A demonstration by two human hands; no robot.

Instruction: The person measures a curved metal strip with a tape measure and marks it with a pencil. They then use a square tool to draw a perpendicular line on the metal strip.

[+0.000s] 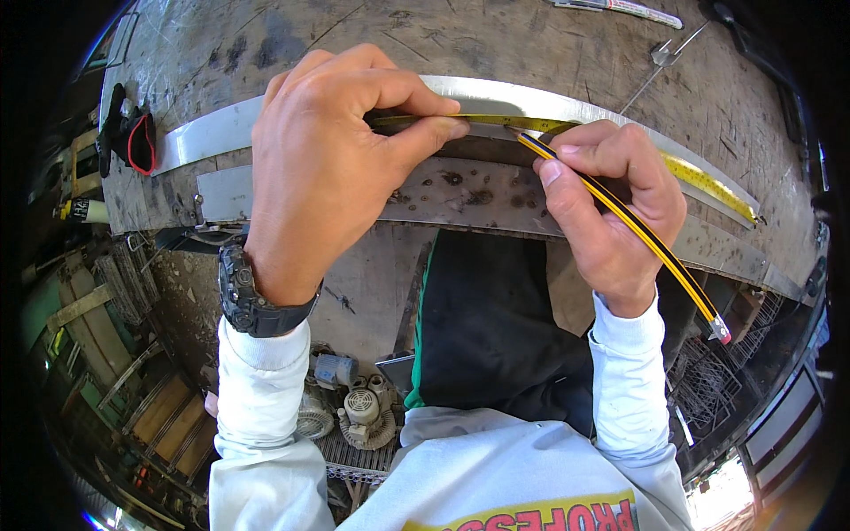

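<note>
A long shiny metal strip (208, 134) lies across the workbench, and a yellow tape measure blade (699, 177) is stretched along it. My left hand (341, 146), with a black watch at the wrist, pinches the blade between thumb and forefinger near the strip's middle. In my right hand (620, 199) is a yellow and black striped pencil (651, 237), its tip touching down at the blade's lower edge. The pencil's eraser end points toward me. The blade's hooked end rests near the strip's right end. What lies under my left palm is hidden.
A second, duller metal plate (478, 190) lies along the near edge of the workbench (354, 40). Farther back are a marker pen (642, 12) and a thin metal tool (662, 55). A black item with a red loop (140, 143) sits at the left. Motors (361, 407) stand below.
</note>
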